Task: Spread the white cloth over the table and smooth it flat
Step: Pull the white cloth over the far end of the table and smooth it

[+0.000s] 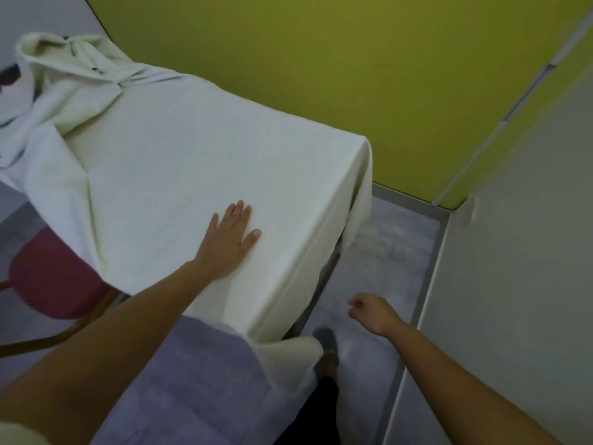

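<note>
Pressing palm down on the white cloth [179, 175], the left hand [229, 240] lies flat with fingers spread and pointing toward 1 o'clock, gripping nothing, its grip fully open. It rests near the 5 o'clock end of the desk top, just in from the edge where the fabric folds over and drops. The right hand [373, 313] hangs off the desk at 4 o'clock from the left one, over the grey floor [385, 252], with fingers curled loosely inward into a half-closed grip; it touches neither cloth nor desk and nothing can be seen inside it.

Around the left hand the cloth lies smooth and flat across the middle of the desk. Toward 3 o'clock it falls over the desk corner [362, 146] in a hanging fold, and a strip of the desk frame [324, 277] shows beneath the hem. Toward 6 o'clock a loose flap [288, 351] hangs beside the person's lilac garment [179, 374]. Toward 10 o'clock the cloth is still bunched into a rumpled heap [64, 69], with deep creases running down the side at 9 o'clock.

A red chair seat [51, 277] sits under the draped edge at 8 o'clock. A yellow-green wall [353, 59] stands behind the desk at 12 o'clock, and a pale wall [513, 252] closes the space at 3 o'clock. A shoe [325, 342] shows on the floor at 5 o'clock
</note>
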Demonstrator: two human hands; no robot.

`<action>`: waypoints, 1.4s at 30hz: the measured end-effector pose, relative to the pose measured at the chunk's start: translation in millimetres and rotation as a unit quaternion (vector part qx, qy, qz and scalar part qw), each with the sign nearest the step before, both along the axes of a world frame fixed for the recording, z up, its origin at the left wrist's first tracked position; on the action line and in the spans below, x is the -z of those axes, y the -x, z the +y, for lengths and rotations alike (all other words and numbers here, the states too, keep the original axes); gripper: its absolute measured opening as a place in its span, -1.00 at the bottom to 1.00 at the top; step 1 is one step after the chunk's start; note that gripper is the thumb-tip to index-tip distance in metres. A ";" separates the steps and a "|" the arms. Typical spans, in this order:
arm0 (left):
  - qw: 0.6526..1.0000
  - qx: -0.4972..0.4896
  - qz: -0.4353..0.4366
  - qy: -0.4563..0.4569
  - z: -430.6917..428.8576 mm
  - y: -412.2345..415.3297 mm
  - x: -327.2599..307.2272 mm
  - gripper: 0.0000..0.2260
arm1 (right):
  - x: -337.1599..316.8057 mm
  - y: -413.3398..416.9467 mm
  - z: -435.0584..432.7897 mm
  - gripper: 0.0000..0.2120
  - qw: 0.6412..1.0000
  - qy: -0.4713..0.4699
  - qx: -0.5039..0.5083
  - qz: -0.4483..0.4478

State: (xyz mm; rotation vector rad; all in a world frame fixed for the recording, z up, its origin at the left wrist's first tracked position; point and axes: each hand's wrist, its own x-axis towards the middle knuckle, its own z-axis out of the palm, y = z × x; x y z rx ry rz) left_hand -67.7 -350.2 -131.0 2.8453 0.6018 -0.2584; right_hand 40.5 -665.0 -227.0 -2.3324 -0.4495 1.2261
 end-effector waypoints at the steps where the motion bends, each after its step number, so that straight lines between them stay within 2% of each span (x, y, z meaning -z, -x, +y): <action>1: 1.000 -0.007 -0.001 0.002 -3.4 14.7 0.5 -0.41 | -2.4 16.7 1.3 -0.65 1.000 -0.013 -0.004 0.011; 3: 1.000 -0.009 0.003 0.003 -12.6 42.3 0.5 -0.42 | -9.8 52.4 5.6 -0.59 0.998 -0.028 -0.035 0.037; 6: 1.000 -0.004 0.014 0.009 -27.2 76.3 -1.1 -0.42 | -25.0 115.3 14.8 -0.31 0.992 -0.056 -0.088 0.070; 9: 1.000 -0.002 0.024 0.016 -36.1 97.6 -3.2 -0.43 | -38.1 175.8 30.2 -0.08 0.994 -0.090 -0.063 0.015; 11: 1.000 0.000 0.019 0.008 -36.8 103.9 -2.7 -0.43 | -40.1 204.3 44.7 -0.04 0.994 -0.096 -0.021 -0.047; 13: 1.000 0.006 0.012 0.001 -34.8 104.6 -1.5 -0.43 | -37.6 219.7 65.6 -0.16 0.984 -0.126 0.042 -0.118; 15: 1.000 0.015 0.009 -0.004 -31.4 102.5 -0.2 -0.43 | -36.1 226.9 86.6 -0.40 0.963 -0.156 0.111 -0.192; 18: 0.999 0.030 0.015 -0.014 -21.3 96.0 0.2 -0.43 | -22.1 229.3 100.2 -0.83 0.936 -0.151 0.141 -0.286; 19: 0.999 0.037 0.019 -0.017 -16.6 93.9 0.4 -0.43 | -12.7 228.5 96.7 -0.90 0.933 -0.139 0.137 -0.301; 24: 0.997 0.071 0.023 -0.030 12.3 90.7 1.7 -0.41 | 40.9 215.3 35.4 -0.88 0.940 -0.058 0.029 -0.334; 28: 0.996 0.073 0.028 -0.032 24.7 101.0 0.0 -0.40 | 48.0 202.0 -9.7 -0.76 0.935 0.020 -0.038 -0.351; 31: 0.997 0.068 0.032 -0.029 26.5 104.4 0.3 -0.39 | 33.9 192.3 -17.4 -0.85 0.928 -0.015 0.010 -0.373; 33: 0.997 0.066 0.032 -0.025 25.0 101.8 0.9 -0.38 | 22.2 185.9 -13.5 -0.92 0.911 -0.071 0.076 -0.398; 35: 0.997 0.070 0.026 -0.022 24.4 98.2 1.6 -0.36 | 15.7 182.4 -14.4 -0.92 0.897 -0.090 0.103 -0.420; 37: 0.997 0.076 0.016 -0.025 27.9 93.1 2.4 -0.36 | 26.9 183.5 -27.2 -0.94 0.898 -0.051 0.077 -0.429; 40: 0.995 0.091 0.008 -0.033 36.6 84.9 4.1 -0.35 | 64.7 194.0 -52.6 -0.70 0.920 0.079 -0.007 -0.384; 42: 0.994 0.101 -0.004 -0.035 41.1 81.9 7.1 -0.36 | 78.3 196.8 -53.8 -0.68 0.922 0.109 -0.011 -0.372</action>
